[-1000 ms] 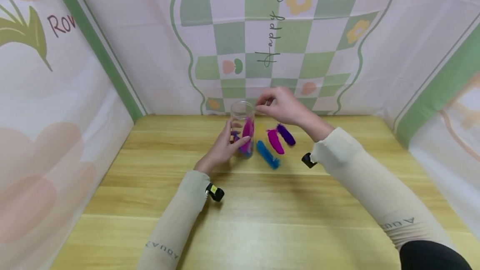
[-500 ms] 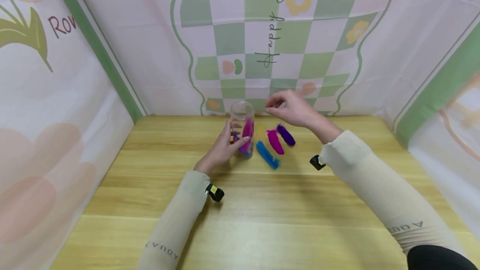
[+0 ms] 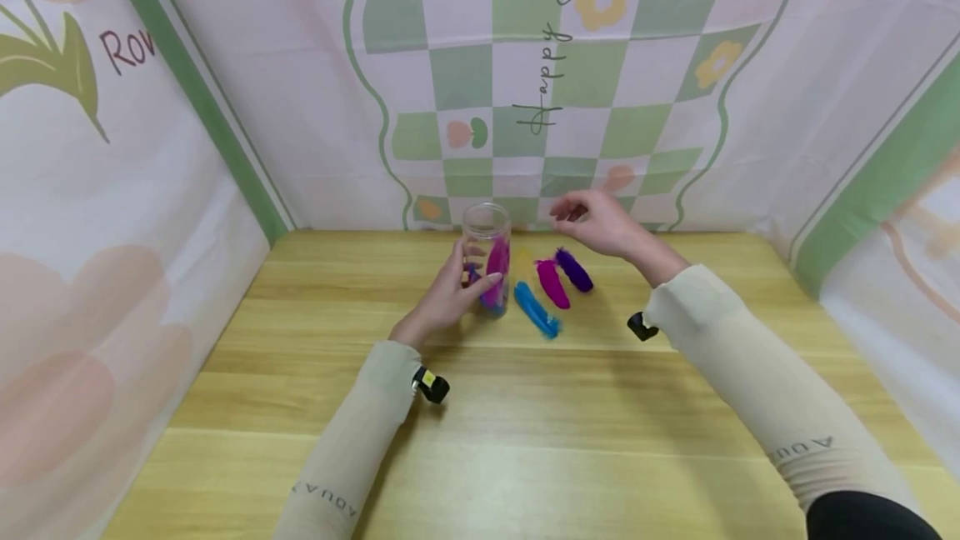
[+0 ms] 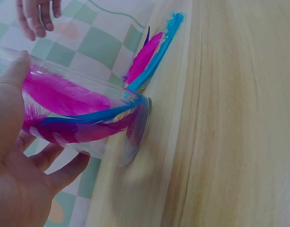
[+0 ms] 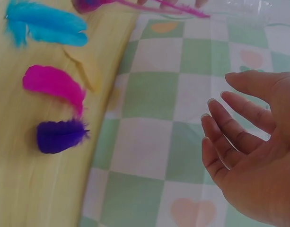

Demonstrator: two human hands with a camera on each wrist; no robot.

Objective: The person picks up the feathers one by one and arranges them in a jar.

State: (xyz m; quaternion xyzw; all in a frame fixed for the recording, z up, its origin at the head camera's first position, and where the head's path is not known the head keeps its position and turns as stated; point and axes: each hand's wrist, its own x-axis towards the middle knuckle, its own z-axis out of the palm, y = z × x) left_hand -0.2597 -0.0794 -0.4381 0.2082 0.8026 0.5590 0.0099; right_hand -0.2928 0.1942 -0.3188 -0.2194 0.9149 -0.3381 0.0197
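Observation:
My left hand (image 3: 450,286) grips a clear, open-topped jar (image 3: 486,223) that stands upright on the table. Inside the jar are magenta feathers (image 4: 64,92) and a blue feather (image 4: 95,115). To the right of the jar, my right hand (image 3: 596,222) hovers with relaxed fingers and nothing in them, as the right wrist view shows. Below that hand lie a purple feather (image 5: 62,136), a magenta feather (image 5: 55,85), a pale yellow feather (image 5: 84,70) and a light blue feather (image 3: 536,309), apart from one another near the jar.
The wooden table (image 3: 480,440) reaches back to a hanging cloth (image 3: 517,65) with green and white checks, close behind the jar and feathers. More printed cloth (image 3: 150,232) hangs along the left side and the right.
My right hand has moved right, away from the jar's mouth, and slightly down, its fingers loosening. The left hand, jar and loose feathers stay in place.

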